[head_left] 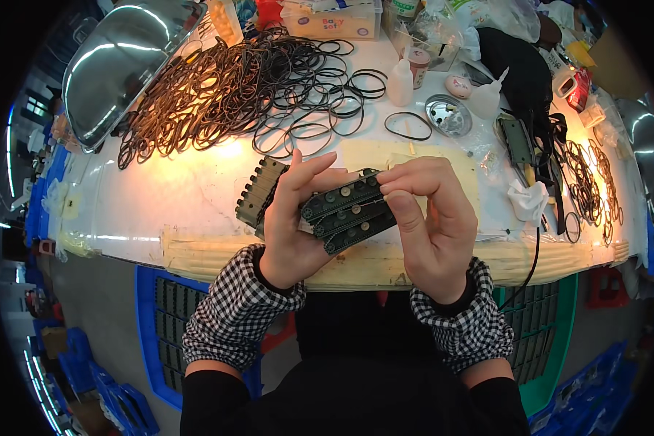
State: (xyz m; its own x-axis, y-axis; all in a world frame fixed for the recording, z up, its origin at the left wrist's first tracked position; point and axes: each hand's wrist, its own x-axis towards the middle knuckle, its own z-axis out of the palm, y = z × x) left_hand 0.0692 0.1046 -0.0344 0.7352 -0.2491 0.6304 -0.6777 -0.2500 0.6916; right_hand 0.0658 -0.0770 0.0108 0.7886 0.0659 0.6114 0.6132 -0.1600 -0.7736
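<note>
Several narrow dark green moulded strips (355, 213) with rounded ends and small round brass-coloured and dark inserts lie side by side in my left hand (289, 236). Its fingers and palm are closed around their left side, above the front edge of the table. My right hand (441, 225) is at the strips' right end, thumb and forefinger nearly together in a pinch. Whatever sits between those fingertips is too small or hidden to make out. Behind my left hand, a group of similar olive-green strips (258, 190) rests on the table, partly covered by the hand.
A large heap of black rubber rings (225, 91) spreads across the back left, beside a shiny metal bowl (120, 69). Squeeze bottles (400, 83) and a round metal dish (447, 115) stand farther back. Below the table are a blue tray (147, 320) and a green tray (565, 327) of dark strips.
</note>
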